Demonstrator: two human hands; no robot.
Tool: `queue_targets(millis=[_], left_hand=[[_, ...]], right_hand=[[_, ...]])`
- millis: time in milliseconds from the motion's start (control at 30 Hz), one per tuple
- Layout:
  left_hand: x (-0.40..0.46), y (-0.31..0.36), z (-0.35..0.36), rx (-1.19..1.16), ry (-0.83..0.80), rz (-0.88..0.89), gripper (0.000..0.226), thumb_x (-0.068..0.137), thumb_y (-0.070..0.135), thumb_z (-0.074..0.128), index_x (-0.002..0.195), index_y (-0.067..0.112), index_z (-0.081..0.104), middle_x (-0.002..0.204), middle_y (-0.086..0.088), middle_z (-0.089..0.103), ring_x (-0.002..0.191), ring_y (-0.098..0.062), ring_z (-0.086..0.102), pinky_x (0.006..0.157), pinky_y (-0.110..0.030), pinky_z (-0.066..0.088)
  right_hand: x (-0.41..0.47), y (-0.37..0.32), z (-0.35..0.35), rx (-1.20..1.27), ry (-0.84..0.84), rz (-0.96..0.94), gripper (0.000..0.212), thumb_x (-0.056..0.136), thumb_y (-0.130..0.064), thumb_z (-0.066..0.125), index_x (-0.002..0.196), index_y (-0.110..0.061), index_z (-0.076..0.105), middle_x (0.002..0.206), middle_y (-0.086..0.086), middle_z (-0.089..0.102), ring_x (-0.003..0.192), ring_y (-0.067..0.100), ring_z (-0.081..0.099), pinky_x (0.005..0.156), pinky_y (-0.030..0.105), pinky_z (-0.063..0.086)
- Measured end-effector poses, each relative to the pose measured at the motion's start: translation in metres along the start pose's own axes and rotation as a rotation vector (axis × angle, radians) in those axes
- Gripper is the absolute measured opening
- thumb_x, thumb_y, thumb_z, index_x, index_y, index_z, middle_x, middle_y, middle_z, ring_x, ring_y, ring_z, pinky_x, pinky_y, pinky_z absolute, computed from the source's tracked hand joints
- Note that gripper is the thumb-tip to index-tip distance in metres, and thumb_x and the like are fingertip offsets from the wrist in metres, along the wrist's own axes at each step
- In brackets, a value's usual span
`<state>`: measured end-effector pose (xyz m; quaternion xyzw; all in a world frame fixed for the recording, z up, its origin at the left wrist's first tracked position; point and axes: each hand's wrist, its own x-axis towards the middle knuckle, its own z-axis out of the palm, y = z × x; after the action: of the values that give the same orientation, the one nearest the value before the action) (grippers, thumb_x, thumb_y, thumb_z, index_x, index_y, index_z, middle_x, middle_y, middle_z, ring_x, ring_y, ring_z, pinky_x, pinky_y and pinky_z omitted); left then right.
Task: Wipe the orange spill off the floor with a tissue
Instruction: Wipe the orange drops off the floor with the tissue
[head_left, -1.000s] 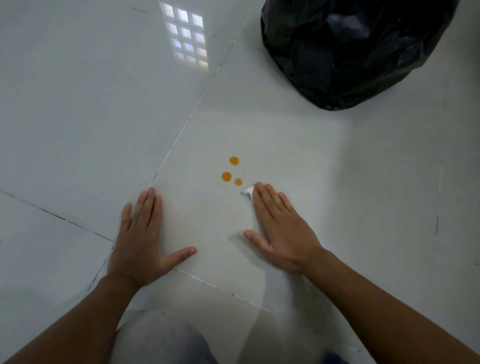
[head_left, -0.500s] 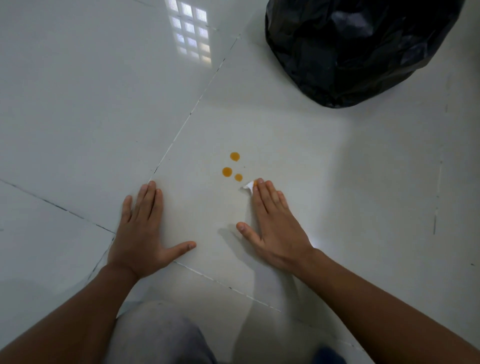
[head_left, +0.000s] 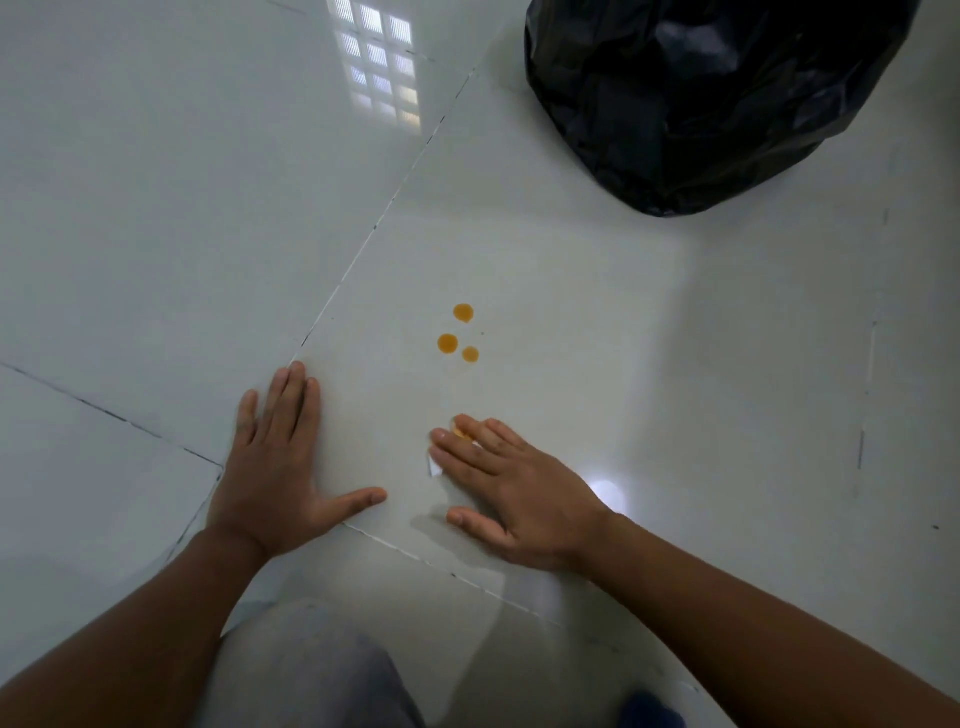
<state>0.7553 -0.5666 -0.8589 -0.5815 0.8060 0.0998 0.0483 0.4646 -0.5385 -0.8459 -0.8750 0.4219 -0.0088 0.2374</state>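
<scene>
Three small round orange drops lie on the white tiled floor, close together. My right hand lies flat with straight fingers, a short way nearer to me than the drops, pressing a white tissue to the floor. Only a small white corner and an orange-stained bit of the tissue show between and beside the fingers. My left hand rests flat on the floor to the left, fingers together, thumb spread, holding nothing.
A big black plastic rubbish bag stands on the floor at the upper right, beyond the drops. Dark grout lines cross the glossy tiles. My knee in grey cloth fills the bottom centre.
My right hand has slid the tissue back toward me, away from the drops, and an orange stain now shows on the tissue. The left hand has stayed in place.
</scene>
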Motion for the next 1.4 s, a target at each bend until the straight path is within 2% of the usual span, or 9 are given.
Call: queue_targets(millis=[200,333,400,700,867,1033,1167,1300,1400], left_hand=[[0.000,0.001,-0.002,-0.015,0.002,-0.014,0.132,0.068,0.091,0.041,0.152,-0.010,0.026,0.165,-0.026,0.019,0.154,-0.039,0.017,0.122,-0.063,0.017],[-0.001,0.000,-0.003,-0.009,-0.007,-0.008,0.132,0.069,0.092,0.040,0.153,-0.009,0.026,0.165,-0.026,0.018,0.155,-0.039,0.017,0.122,-0.063,0.018],[-0.001,0.000,-0.004,-0.009,-0.009,-0.008,0.131,0.069,0.092,0.040,0.153,-0.009,0.026,0.165,-0.026,0.018,0.155,-0.039,0.017,0.122,-0.063,0.019],[-0.001,-0.002,-0.004,-0.023,-0.025,-0.009,0.132,0.072,0.096,0.028,0.153,-0.008,0.025,0.166,-0.025,0.016,0.156,-0.037,0.014,0.123,-0.062,0.016],[0.000,-0.002,-0.004,-0.027,-0.015,-0.004,0.131,0.072,0.094,0.034,0.153,-0.009,0.027,0.166,-0.025,0.017,0.155,-0.038,0.016,0.122,-0.063,0.018],[0.000,-0.001,-0.004,-0.029,-0.022,-0.010,0.132,0.072,0.096,0.028,0.154,-0.008,0.025,0.166,-0.024,0.017,0.155,-0.038,0.015,0.122,-0.063,0.019],[0.000,-0.002,-0.003,-0.033,-0.015,-0.014,0.132,0.073,0.097,0.027,0.153,-0.008,0.026,0.166,-0.024,0.018,0.155,-0.038,0.016,0.122,-0.063,0.019],[0.000,-0.001,-0.002,-0.029,-0.015,-0.009,0.132,0.073,0.097,0.028,0.153,-0.008,0.027,0.165,-0.024,0.018,0.155,-0.037,0.016,0.123,-0.062,0.018],[0.000,-0.002,-0.002,-0.029,-0.014,-0.011,0.132,0.072,0.096,0.030,0.153,-0.008,0.026,0.166,-0.024,0.017,0.156,-0.037,0.014,0.122,-0.063,0.018]], right_hand=[[-0.036,0.008,0.005,0.009,0.134,0.325,0.070,0.102,-0.055,0.019,0.160,-0.016,0.019,0.167,-0.002,0.009,0.155,0.012,-0.003,0.126,0.037,0.007],[-0.021,0.029,-0.007,0.026,0.178,0.527,0.071,0.102,-0.054,0.015,0.161,-0.016,0.005,0.169,-0.001,-0.005,0.153,0.011,-0.014,0.123,0.028,-0.010],[-0.005,0.037,-0.013,0.075,0.192,0.569,0.072,0.103,-0.055,0.017,0.161,-0.016,0.001,0.168,0.000,-0.009,0.153,0.012,-0.017,0.120,0.027,-0.013],[0.046,0.036,-0.024,0.138,0.187,0.491,0.087,0.097,-0.067,0.022,0.160,-0.011,-0.001,0.168,0.002,-0.011,0.153,0.016,-0.018,0.121,0.031,-0.013],[0.060,0.002,-0.009,0.102,0.136,0.326,0.087,0.096,-0.069,0.020,0.161,-0.013,0.005,0.169,0.001,-0.006,0.154,0.017,-0.015,0.125,0.037,-0.007],[0.053,0.004,-0.006,0.043,0.134,0.265,0.080,0.098,-0.065,0.015,0.161,-0.016,0.009,0.169,-0.002,0.000,0.154,0.012,-0.011,0.126,0.037,0.001],[0.036,0.017,-0.011,0.012,0.222,0.389,0.074,0.101,-0.059,0.025,0.160,-0.014,0.018,0.169,0.002,0.008,0.155,0.016,-0.001,0.126,0.033,0.000],[0.043,0.022,-0.018,0.067,0.221,0.513,0.075,0.103,-0.054,0.028,0.160,-0.010,0.009,0.169,0.006,-0.002,0.155,0.018,-0.010,0.122,0.030,-0.010],[0.056,0.010,-0.016,0.089,0.176,0.450,0.079,0.102,-0.056,0.026,0.160,-0.007,0.003,0.168,0.008,-0.008,0.154,0.020,-0.015,0.122,0.032,-0.013]])
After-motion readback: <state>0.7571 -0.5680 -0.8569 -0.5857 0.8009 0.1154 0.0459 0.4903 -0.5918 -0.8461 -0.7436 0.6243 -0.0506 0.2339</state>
